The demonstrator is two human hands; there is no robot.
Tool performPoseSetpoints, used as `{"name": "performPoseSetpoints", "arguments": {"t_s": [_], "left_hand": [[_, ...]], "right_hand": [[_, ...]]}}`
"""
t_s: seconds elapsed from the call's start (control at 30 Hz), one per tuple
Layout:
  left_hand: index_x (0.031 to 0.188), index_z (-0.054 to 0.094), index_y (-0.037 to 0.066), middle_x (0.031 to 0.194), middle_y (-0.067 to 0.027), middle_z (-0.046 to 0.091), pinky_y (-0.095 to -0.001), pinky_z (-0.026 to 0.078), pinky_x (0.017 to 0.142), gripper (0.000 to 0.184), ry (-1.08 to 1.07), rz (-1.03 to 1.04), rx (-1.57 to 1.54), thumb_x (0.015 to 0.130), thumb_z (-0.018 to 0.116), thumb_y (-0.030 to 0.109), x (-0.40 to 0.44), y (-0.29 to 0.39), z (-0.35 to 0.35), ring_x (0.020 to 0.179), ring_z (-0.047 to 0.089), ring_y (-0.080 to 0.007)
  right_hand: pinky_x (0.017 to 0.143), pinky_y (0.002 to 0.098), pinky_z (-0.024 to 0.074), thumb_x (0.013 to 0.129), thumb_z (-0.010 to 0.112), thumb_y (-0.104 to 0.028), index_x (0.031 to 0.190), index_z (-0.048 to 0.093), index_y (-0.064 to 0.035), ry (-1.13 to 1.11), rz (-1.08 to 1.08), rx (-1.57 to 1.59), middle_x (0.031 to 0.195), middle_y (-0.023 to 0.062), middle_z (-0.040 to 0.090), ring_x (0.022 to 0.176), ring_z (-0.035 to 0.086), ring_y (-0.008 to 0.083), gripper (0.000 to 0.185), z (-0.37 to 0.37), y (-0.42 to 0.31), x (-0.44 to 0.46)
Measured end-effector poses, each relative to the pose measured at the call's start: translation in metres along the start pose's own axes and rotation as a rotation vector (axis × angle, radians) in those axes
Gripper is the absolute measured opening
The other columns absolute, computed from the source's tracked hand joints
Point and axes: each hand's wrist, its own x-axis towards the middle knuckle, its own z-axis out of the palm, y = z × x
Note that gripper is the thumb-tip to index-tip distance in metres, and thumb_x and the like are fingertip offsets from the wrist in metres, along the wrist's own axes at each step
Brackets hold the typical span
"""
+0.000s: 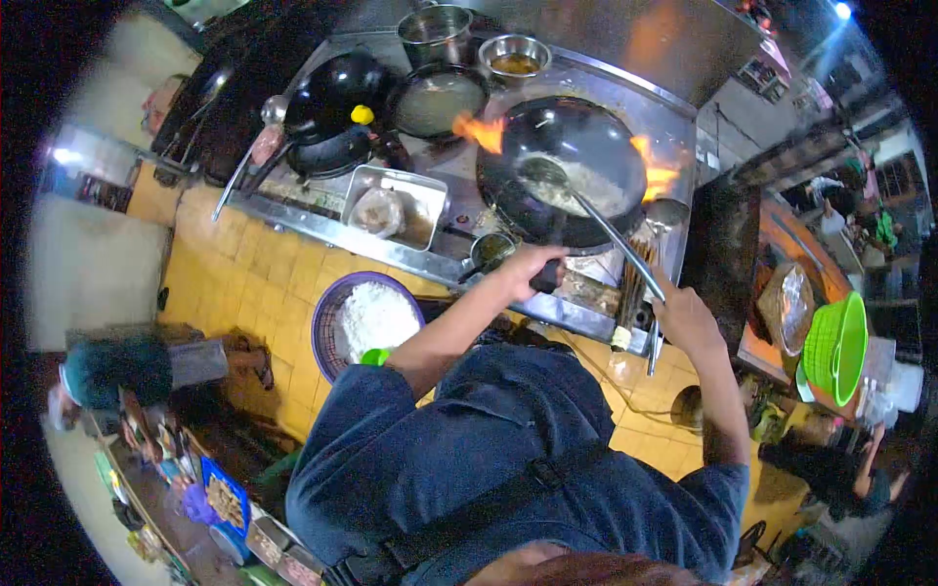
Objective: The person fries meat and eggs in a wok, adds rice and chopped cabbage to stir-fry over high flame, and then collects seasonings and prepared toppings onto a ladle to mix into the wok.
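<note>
A large black wok (508,200) sits on the stove, tilted, with flames (657,176) rising at its sides. Pale, loose food, possibly rice, lies inside along with some haze. My left hand (528,271) is closed round the wok's dark handle (547,277) at the near edge. My right hand (687,320) grips a long-handled metal ladle (618,237); its round head rests in the food. Beside the wok, near my left hand, stands a small pot (491,251) with dark contents.
A metal tray (442,207) holds a bowl left of the wok. Behind are a pan (440,103), a pot (435,34) and a steel bowl (515,61). Below the stove stands a purple basket (320,337) of white food. Other people (117,381) are at the sides.
</note>
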Motion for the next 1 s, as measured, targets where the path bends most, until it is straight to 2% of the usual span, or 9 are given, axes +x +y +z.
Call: {"name": "performPoseSetpoints", "arguments": {"t_s": [0.13,0.27,0.33,0.4,0.6,0.63,0.73,0.8,1.0], "left_hand": [[0.069,0.056,0.007,0.058,-0.0037,0.053,-0.0285,0.043,0.051,0.02,0.196,0.022,0.289,0.081,0.057,0.022,-0.035,-0.058,0.027,0.053,0.052,-0.0132],[0.07,0.059,0.006,0.066,-0.005,0.06,-0.0286,0.042,0.053,0.019,-0.104,-0.139,0.132,0.078,0.057,0.024,-0.057,-0.028,0.043,0.057,0.054,-0.0124],[0.065,0.057,0.006,0.063,-0.0033,0.058,-0.0273,0.04,0.05,0.021,0.049,0.171,0.303,0.077,0.058,0.024,-0.033,-0.009,0.017,0.052,0.051,-0.0118],[0.065,0.056,0.006,0.061,-0.003,0.056,-0.0281,0.039,0.047,0.017,0.299,0.196,0.345,0.076,0.06,0.019,-0.015,-0.021,0.0,0.051,0.049,-0.0121],[0.077,0.054,0.005,0.061,-0.0063,0.057,-0.0313,0.044,0.048,0.015,0.078,-0.147,0.349,0.078,0.06,0.018,-0.089,-0.038,0.038,0.053,0.055,-0.0173],[0.076,0.056,0.006,0.063,-0.0055,0.059,-0.0313,0.046,0.051,0.019,-0.014,-0.029,0.448,0.08,0.058,0.025,-0.049,-0.044,0.009,0.053,0.055,-0.0155],[0.067,0.057,0.008,0.059,-0.002,0.056,-0.0299,0.045,0.048,0.019,0.113,-0.086,0.342,0.078,0.058,0.024,-0.031,0.002,0.008,0.05,0.053,-0.0134],[0.065,0.055,0.008,0.057,-0.0032,0.054,-0.0307,0.044,0.045,0.017,0.166,0.129,0.388,0.078,0.058,0.02,-0.009,-0.033,-0.008,0.047,0.052,-0.0146],[0.073,0.055,0.006,0.058,-0.0055,0.052,-0.031,0.045,0.045,0.016,0.073,-0.071,0.43,0.079,0.06,0.02,-0.074,-0.037,0.037,0.05,0.054,-0.0157]], "right_hand": [[0.07,0.0509,0.0448,0.082,0.05,-0.016,0.13,0.036,-0.0172,0.009,0.041,-0.019,0.077,0.0302,0.055,0.077,0.055,0.0449,0.05,0.027,-0.006,0.004],[0.068,0.0494,0.047,0.079,0.05,-0.01,0.131,0.035,-0.0126,0.08,0.002,0.009,0.083,0.0279,0.058,0.076,0.058,0.0418,0.055,0.043,-0.013,0.004],[0.068,0.0491,0.0467,0.078,0.049,-0.009,0.131,0.035,-0.0112,0.065,0.008,0.015,0.084,0.0282,0.058,0.076,0.058,0.0411,0.054,0.049,-0.021,0.004],[0.066,0.0481,0.0476,0.079,0.047,-0.008,0.131,0.035,-0.0081,-0.003,0.165,-0.056,0.085,0.027,0.058,0.077,0.058,0.04,0.053,0.06,-0.028,0.007],[0.058,0.0468,0.0482,0.073,0.051,-0.003,0.128,0.037,-0.003,0.25,-0.047,-0.106,0.074,0.0244,0.059,0.065,0.058,0.0369,0.057,0.081,-0.027,-0.006],[0.068,0.0504,0.0453,0.074,0.051,-0.003,0.131,0.034,-0.0076,0.097,0.123,0.05,0.078,0.0301,0.056,0.073,0.056,0.0443,0.059,0.062,-0.038,-0.011],[0.064,0.0491,0.0457,0.075,0.046,0.0,0.127,0.039,-0.0029,0.188,0.08,0.084,0.073,0.0301,0.056,0.071,0.056,0.0436,0.053,0.069,-0.034,-0.007],[0.062,0.0477,0.046,0.076,0.045,0.0,0.127,0.039,-0.0023,0.239,0.113,-0.012,0.071,0.0287,0.056,0.069,0.057,0.0424,0.052,0.091,-0.036,-0.004],[0.054,0.042,0.0466,0.077,0.044,0.001,0.126,0.041,-0.0035,0.221,0.073,-0.111,0.069,0.0221,0.056,0.066,0.057,0.037,0.05,0.092,-0.022,-0.003]]}}
